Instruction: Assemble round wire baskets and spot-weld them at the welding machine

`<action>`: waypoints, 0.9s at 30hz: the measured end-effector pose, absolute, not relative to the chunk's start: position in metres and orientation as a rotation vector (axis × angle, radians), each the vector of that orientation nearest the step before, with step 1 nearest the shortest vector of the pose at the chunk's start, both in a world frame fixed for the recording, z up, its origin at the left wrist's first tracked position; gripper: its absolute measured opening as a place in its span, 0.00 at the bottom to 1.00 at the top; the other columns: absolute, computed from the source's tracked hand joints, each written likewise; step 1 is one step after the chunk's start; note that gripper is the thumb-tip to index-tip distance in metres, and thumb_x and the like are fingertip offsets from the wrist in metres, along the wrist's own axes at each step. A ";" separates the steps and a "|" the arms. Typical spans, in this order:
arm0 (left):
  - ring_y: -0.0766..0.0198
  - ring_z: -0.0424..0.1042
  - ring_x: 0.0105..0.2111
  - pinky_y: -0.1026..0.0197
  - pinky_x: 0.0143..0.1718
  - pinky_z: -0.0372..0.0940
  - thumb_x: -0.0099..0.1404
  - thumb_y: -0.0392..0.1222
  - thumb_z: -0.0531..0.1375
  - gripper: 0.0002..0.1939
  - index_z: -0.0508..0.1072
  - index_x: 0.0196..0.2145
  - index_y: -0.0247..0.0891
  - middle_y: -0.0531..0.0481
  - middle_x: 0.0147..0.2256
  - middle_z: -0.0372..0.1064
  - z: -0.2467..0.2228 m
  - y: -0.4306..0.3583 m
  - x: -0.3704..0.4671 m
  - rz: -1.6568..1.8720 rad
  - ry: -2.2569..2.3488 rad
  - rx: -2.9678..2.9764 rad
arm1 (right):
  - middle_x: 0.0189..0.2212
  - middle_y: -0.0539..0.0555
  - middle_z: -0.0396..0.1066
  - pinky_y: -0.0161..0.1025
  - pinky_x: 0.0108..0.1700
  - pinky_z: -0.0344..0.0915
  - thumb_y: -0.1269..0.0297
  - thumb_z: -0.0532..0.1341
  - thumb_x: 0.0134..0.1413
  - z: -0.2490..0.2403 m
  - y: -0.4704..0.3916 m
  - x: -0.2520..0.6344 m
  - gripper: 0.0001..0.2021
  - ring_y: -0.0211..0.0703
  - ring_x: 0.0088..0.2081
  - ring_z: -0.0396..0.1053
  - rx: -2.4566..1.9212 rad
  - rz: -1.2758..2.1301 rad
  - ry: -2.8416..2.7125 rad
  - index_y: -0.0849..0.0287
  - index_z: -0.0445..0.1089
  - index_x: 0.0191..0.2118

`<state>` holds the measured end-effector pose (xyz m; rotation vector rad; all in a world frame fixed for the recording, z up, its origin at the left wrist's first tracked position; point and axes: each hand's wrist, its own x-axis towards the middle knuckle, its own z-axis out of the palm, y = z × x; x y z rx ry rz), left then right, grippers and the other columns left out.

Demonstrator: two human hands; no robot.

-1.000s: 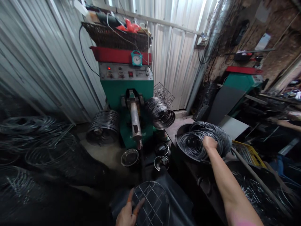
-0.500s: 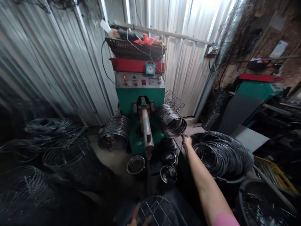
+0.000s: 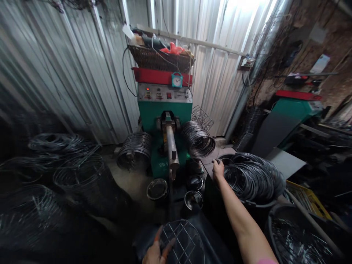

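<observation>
Round wire grid (image 3: 183, 242) lies low in the view, above the dark cloth over the person's lap, with the right forearm stretched forward from the lower right corner, well apart from it. That arm slants up and inward, nearly straight, and the right hand (image 3: 218, 168) ends beside the tub of wire rings (image 3: 254, 176). Its fingers are closed around a thin wire (image 3: 232, 165) (whether one ring or several, I can't tell). The left hand (image 3: 158, 251) comes in from the bottom edge, two fingers parted in a loose V at the grid's left side, one along the rim and the other over the mesh. Orange covers part of those fingers; whether they grip or just rest is unclear.

The grid has a thin circular rim, with straight wires crossing inside as diamonds, and its lower edge runs out of view. Ahead stands a green machine (image 3: 150, 110) with a metal arm (image 3: 171, 143) pointing toward the person, between two hanging bundles of rings, the left coil (image 3: 134, 146) and the right coil (image 3: 198, 139).
</observation>
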<state>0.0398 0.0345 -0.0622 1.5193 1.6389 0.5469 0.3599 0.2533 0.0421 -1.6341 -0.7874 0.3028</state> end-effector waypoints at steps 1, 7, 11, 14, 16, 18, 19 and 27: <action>0.57 0.68 0.50 0.60 0.51 0.61 0.62 0.55 0.48 0.35 0.50 0.61 0.32 0.42 0.46 0.72 -0.061 0.033 0.039 0.544 1.632 1.533 | 0.23 0.51 0.69 0.32 0.30 0.61 0.52 0.56 0.45 0.047 0.245 0.358 0.18 0.39 0.28 0.66 -1.609 0.289 -0.802 0.64 0.68 0.34; 0.56 0.66 0.52 0.58 0.53 0.59 0.62 0.55 0.48 0.37 0.47 0.62 0.29 0.40 0.48 0.70 -0.051 0.025 0.037 0.491 1.580 1.598 | 0.30 0.54 0.68 0.34 0.39 0.61 0.57 0.54 0.49 0.109 0.208 0.355 0.11 0.40 0.34 0.64 -1.479 0.221 -0.939 0.61 0.63 0.32; 0.57 0.63 0.55 0.60 0.55 0.57 0.57 0.60 0.53 0.38 0.57 0.58 0.29 0.41 0.54 0.63 -0.039 0.038 0.025 0.634 1.530 1.412 | 0.29 0.54 0.67 0.36 0.39 0.60 0.54 0.51 0.52 0.171 0.183 0.353 0.14 0.40 0.32 0.63 -1.422 0.057 -1.097 0.60 0.62 0.35; 0.57 0.68 0.49 0.60 0.50 0.62 0.59 0.58 0.52 0.37 0.58 0.56 0.27 0.40 0.49 0.67 -0.022 0.067 0.005 0.739 1.577 1.380 | 0.28 0.54 0.67 0.37 0.37 0.61 0.51 0.49 0.53 0.199 0.156 0.355 0.17 0.41 0.31 0.64 -1.472 -0.078 -1.326 0.60 0.64 0.34; 0.57 0.69 0.47 0.60 0.49 0.62 0.59 0.55 0.55 0.32 0.62 0.54 0.28 0.39 0.47 0.69 -0.008 0.096 -0.010 0.738 1.659 1.583 | 0.26 0.54 0.69 0.38 0.34 0.61 0.48 0.51 0.50 0.199 0.140 0.360 0.17 0.44 0.30 0.66 -1.594 -0.058 -1.573 0.58 0.65 0.31; 0.57 0.66 0.49 0.60 0.51 0.60 0.61 0.50 0.55 0.26 0.65 0.52 0.31 0.40 0.49 0.67 0.007 0.133 -0.023 0.667 1.847 1.827 | 0.24 0.55 0.70 0.38 0.31 0.62 0.45 0.54 0.44 0.184 0.128 0.366 0.18 0.46 0.28 0.68 -1.733 0.000 -1.737 0.57 0.65 0.28; 0.56 0.66 0.49 0.59 0.50 0.60 0.62 0.49 0.55 0.25 0.64 0.52 0.33 0.41 0.48 0.67 0.013 0.153 -0.028 0.600 1.964 1.942 | 0.23 0.55 0.71 0.39 0.29 0.62 0.44 0.55 0.42 0.173 0.122 0.369 0.19 0.48 0.26 0.68 -1.809 0.050 -1.778 0.56 0.66 0.26; 0.48 0.57 0.54 0.49 0.51 0.57 0.59 0.39 0.57 0.25 0.60 0.55 0.34 0.35 0.53 0.60 0.018 0.271 -0.031 0.650 2.203 2.042 | 0.33 0.56 0.77 0.38 0.36 0.71 0.45 0.54 0.41 0.076 0.080 0.407 0.19 0.53 0.37 0.74 -1.856 0.467 -1.802 0.52 0.74 0.31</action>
